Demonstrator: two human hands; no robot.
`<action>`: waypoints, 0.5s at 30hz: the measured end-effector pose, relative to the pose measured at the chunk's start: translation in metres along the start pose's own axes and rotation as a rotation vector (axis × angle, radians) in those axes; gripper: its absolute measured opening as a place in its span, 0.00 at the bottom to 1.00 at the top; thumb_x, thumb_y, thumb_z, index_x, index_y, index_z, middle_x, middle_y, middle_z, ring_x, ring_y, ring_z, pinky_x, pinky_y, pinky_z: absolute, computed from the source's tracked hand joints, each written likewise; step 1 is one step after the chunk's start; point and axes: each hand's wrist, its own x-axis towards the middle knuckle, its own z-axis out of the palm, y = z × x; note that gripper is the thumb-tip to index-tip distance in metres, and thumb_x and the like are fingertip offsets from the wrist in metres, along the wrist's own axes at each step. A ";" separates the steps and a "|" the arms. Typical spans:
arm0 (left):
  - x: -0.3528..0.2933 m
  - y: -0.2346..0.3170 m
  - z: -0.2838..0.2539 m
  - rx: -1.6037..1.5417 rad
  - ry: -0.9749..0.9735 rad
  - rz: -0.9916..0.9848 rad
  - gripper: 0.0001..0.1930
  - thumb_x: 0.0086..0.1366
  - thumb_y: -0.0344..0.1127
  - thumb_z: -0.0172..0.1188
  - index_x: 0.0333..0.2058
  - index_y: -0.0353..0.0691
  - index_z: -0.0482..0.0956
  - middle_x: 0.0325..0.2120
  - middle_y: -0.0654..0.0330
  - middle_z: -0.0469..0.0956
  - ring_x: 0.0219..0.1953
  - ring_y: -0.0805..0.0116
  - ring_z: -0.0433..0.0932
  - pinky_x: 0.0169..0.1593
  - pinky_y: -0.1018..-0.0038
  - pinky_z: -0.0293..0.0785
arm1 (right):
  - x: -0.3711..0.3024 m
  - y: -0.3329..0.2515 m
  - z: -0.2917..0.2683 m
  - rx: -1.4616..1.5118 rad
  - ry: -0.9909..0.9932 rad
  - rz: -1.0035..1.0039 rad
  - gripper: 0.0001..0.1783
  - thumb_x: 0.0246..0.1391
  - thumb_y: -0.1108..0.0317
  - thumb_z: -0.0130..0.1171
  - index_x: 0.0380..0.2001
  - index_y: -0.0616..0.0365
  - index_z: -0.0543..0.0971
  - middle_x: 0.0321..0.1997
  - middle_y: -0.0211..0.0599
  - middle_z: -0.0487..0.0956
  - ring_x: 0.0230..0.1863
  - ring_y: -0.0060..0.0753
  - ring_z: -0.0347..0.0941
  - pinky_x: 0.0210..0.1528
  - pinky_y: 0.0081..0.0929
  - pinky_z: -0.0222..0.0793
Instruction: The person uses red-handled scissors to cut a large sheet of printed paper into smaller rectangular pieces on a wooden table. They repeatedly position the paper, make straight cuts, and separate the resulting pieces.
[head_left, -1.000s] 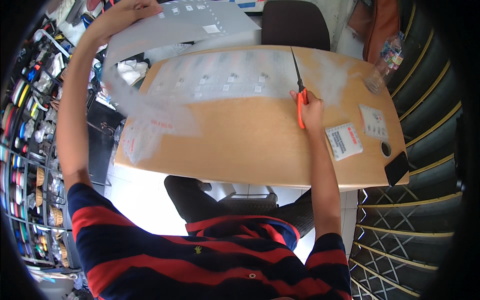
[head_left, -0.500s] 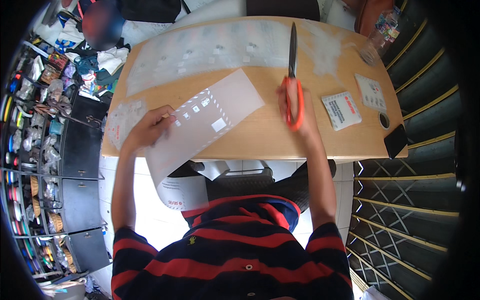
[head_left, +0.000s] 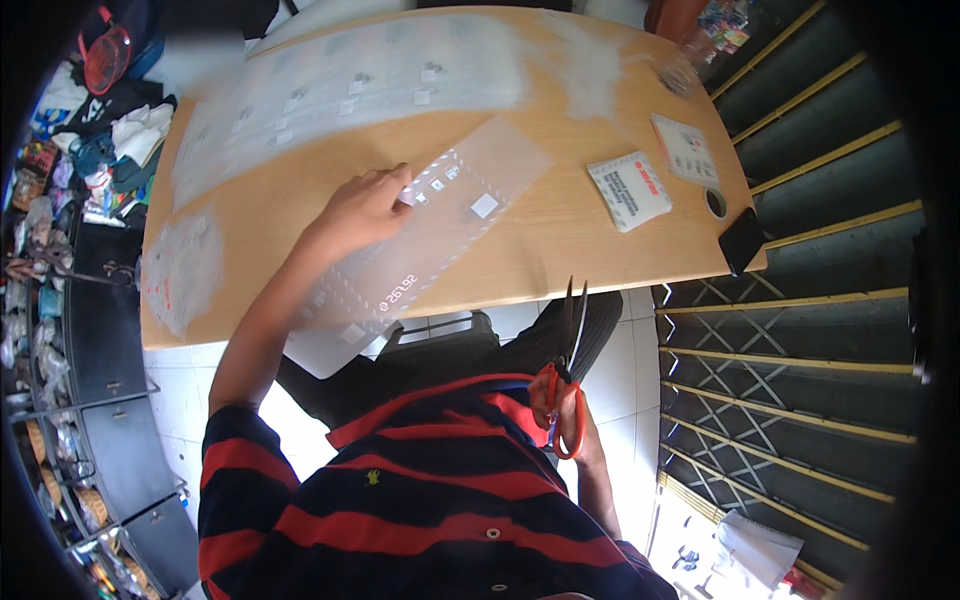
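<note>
A long translucent plastic sheet [head_left: 430,240] with white printed marks lies slanted across the wooden table [head_left: 560,245]. Its lower end hangs over the near edge above my lap. My left hand [head_left: 368,208] rests at the sheet's left side with the fingers closed on its edge. Down by my lap, clear of the table, my right hand [head_left: 549,402] grips a pair of scissors [head_left: 569,345] by the orange-red handles. Their dark blades point away from me and stand slightly apart, with nothing between them.
Larger translucent sheets [head_left: 330,90] cover the table's far left. A printed clear piece [head_left: 187,270] lies at left. To the right are white packets [head_left: 630,190], a flat pouch [head_left: 683,148], a tape roll [head_left: 715,204], a phone [head_left: 741,242] and a bottle [head_left: 685,68].
My right hand has brought the scissors from above the table down toward my lap. The sheet, held up and tilted before, now lies on the table; my left hand has moved farther along it.
</note>
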 end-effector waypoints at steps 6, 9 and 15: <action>0.003 0.021 0.027 -0.260 0.197 0.117 0.07 0.58 0.27 0.53 0.36 0.35 0.70 0.32 0.47 0.79 0.36 0.47 0.80 0.39 0.58 0.73 | 0.045 -0.046 -0.006 -0.062 0.342 -0.232 0.17 0.60 0.57 0.60 0.37 0.64 0.76 0.22 0.28 0.74 0.19 0.15 0.64 0.19 0.18 0.57; 0.002 0.010 0.030 -0.491 0.181 0.123 0.05 0.57 0.24 0.50 0.34 0.34 0.69 0.27 0.46 0.77 0.32 0.47 0.79 0.37 0.59 0.72 | 0.086 -0.093 -0.014 -0.172 0.464 -0.167 0.11 0.55 0.69 0.64 0.39 0.65 0.79 0.25 0.30 0.78 0.18 0.13 0.64 0.18 0.17 0.59; 0.022 -0.002 0.017 -0.439 -0.118 0.170 0.17 0.56 0.25 0.47 0.45 0.33 0.75 0.28 0.42 0.79 0.34 0.47 0.80 0.40 0.59 0.73 | 0.145 -0.116 -0.001 -0.090 0.363 -0.395 0.25 0.47 0.72 0.72 0.48 0.69 0.76 0.40 0.38 0.82 0.33 0.17 0.71 0.34 0.18 0.68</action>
